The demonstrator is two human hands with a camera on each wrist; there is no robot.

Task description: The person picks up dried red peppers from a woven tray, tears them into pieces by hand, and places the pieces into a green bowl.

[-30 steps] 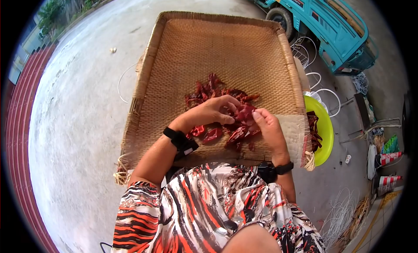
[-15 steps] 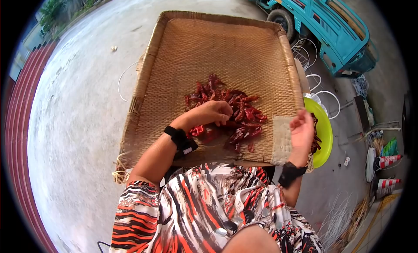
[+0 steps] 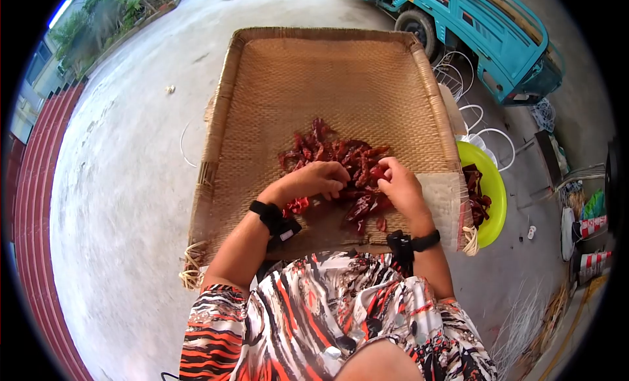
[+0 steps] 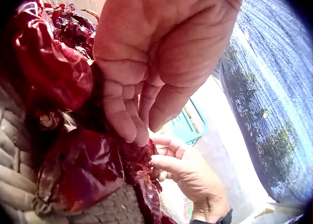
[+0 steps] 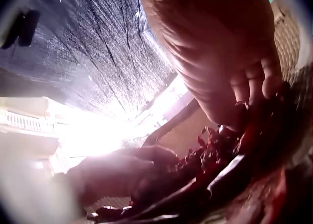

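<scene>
Dried red chillies point(image 3: 354, 155) lie in a loose pile on a woven tray point(image 3: 327, 73) across the person's lap. My left hand point(image 3: 318, 179) hangs over the near left part of the pile, fingers loosely bent; in the left wrist view its fingertips point(image 4: 134, 136) touch chillies, with nothing clearly gripped. Just to the right, my right hand point(image 3: 403, 190) pinches a red chilli point(image 3: 378, 174) between thumb and fingers at the pile's right edge. The right wrist view shows the right hand point(image 5: 225, 53) with curled fingers against dark chillies, its hold partly hidden.
A yellow-green bowl point(image 3: 496, 197) holding dried chillies point(image 3: 477, 191) stands beyond the tray's right edge. A blue cart point(image 3: 478, 37) is at the upper right, white tubing point(image 3: 504, 148) and striped cones point(image 3: 593, 227) at the right. Red steps point(image 3: 39, 204) run along the left.
My right hand moved right to the tray's edge by the bowl, fingers spread, then came back left and took hold of a chilli. My left hand stayed over the pile. The head view shifted slightly.
</scene>
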